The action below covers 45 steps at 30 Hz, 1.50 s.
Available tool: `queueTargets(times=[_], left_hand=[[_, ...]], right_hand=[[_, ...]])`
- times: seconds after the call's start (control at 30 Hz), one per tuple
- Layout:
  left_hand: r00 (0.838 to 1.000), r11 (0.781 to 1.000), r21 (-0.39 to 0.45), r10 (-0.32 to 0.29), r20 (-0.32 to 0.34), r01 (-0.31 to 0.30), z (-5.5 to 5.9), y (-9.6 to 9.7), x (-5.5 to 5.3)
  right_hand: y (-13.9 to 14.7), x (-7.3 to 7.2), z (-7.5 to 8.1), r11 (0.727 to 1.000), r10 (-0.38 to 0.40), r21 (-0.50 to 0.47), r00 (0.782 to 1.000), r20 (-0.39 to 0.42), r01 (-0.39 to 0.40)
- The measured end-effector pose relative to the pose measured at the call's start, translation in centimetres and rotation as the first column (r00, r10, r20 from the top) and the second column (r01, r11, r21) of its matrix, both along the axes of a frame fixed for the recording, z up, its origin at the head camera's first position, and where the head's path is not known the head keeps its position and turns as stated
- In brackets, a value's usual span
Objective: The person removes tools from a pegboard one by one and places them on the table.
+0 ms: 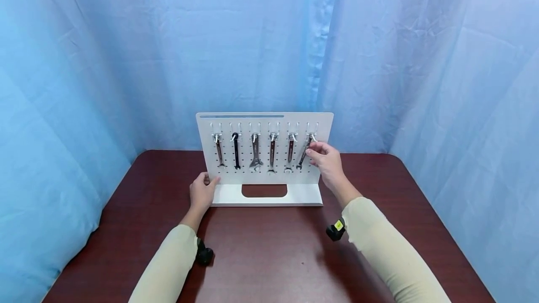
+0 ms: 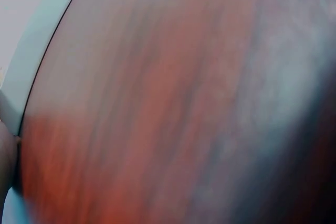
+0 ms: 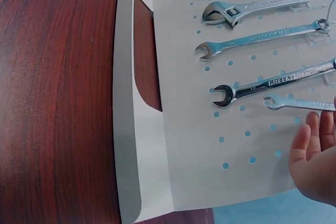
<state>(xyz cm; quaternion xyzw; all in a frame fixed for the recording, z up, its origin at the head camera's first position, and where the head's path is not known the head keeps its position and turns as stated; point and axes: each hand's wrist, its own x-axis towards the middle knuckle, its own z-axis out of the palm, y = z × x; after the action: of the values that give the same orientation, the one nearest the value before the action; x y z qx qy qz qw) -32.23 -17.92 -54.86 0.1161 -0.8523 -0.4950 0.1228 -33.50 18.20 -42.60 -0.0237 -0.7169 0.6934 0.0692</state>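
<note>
Blue curtains [image 1: 252, 60] enclosed a dark red table [image 1: 261, 251] carrying a white pegboard [image 1: 305, 117] with six wrenches.
Right hand [image 1: 330, 165]: thumb and fingertips pinched the rightmost wrench [image 1: 302, 158], which hung tilted, its upper end at a hook [image 1: 313, 138]; whether the ring was fully seated could not be told. Left hand [image 1: 203, 191]: thumb in front, it gripped the board's lower left edge. Assessed risks: a ring only partly over the hook could slip and drop the wrench; a hard sideways pull could shift the board if the left hand's hold loosened.
</note>
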Motion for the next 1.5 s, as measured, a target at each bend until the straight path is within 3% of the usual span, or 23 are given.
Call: queueTargets(times=[0.43,1.17,1.5], left_hand=[[0.999,1.000,-0.015,0.004,-0.033,-0.004,-0.4,0.2,0.0],[1.000,1.000,-0.022,0.005,-0.017,-0.005,-0.3,0.1,0.4],[1.000,0.999,-0.033,0.002,-0.019,-0.003,-0.3,-0.1,0.3]], right_hand=[[0.0,0.1,0.7,0.998,0.057,0.039,0.998,-0.008,-0.057],[2.2,2.8,1.6,0.982,0.188,0.025,0.981,0.038,-0.189],[2.8,4.0,3.4,0.968,0.250,-0.015,0.966,0.065,-0.249]])
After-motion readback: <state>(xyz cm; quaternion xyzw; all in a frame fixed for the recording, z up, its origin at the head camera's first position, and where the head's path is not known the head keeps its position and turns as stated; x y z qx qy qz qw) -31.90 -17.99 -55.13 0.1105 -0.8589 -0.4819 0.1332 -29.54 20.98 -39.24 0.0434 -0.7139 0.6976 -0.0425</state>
